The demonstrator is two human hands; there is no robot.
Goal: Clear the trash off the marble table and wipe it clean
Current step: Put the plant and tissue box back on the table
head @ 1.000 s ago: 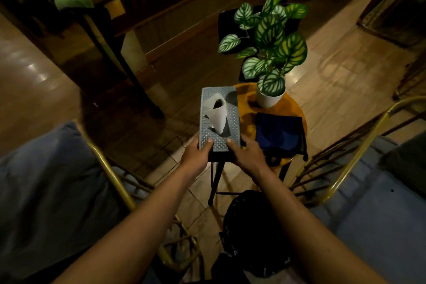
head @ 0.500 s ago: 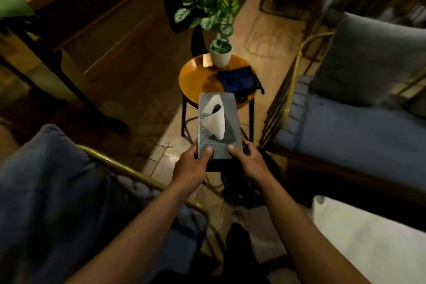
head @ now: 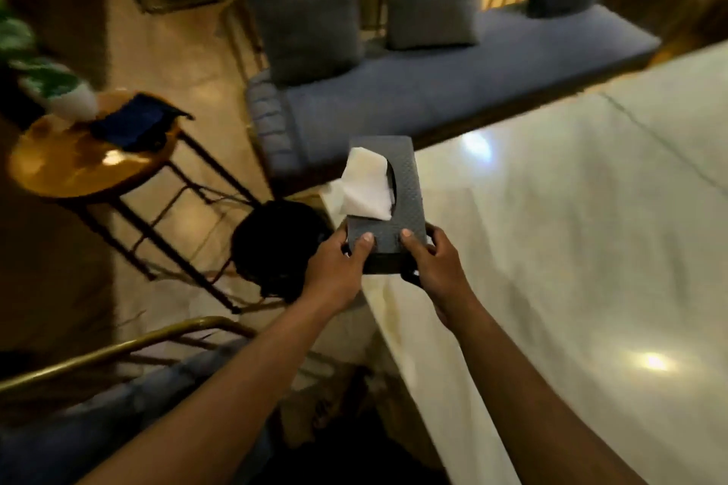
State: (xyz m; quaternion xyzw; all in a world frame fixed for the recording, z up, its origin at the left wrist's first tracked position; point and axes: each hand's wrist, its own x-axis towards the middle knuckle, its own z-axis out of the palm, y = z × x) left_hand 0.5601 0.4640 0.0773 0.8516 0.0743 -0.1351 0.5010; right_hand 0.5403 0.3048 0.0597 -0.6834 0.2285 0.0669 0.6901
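Item: tissue box point(head: 388, 205), white tissue sticking out. Was over round side table point(head: 78, 165) w/ plant; now carried to marble worktop point(head: 571, 248), above its near corner. Left hand point(head: 338, 268) & right hand point(head: 433, 268) grip box's near end. Est.: worktop looks cleared, box going back.

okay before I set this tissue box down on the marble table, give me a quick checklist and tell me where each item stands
1. Left hand grips the tissue box: ok.
2. Right hand grips it too: ok.
3. Box over the marble table: partly, near its corner; ok.
4. Landing spot free of trash: ok in the part seen.
5. Tissue seated in the slot: ok, sticking up.
6. Table surface already wiped dry: cannot tell.
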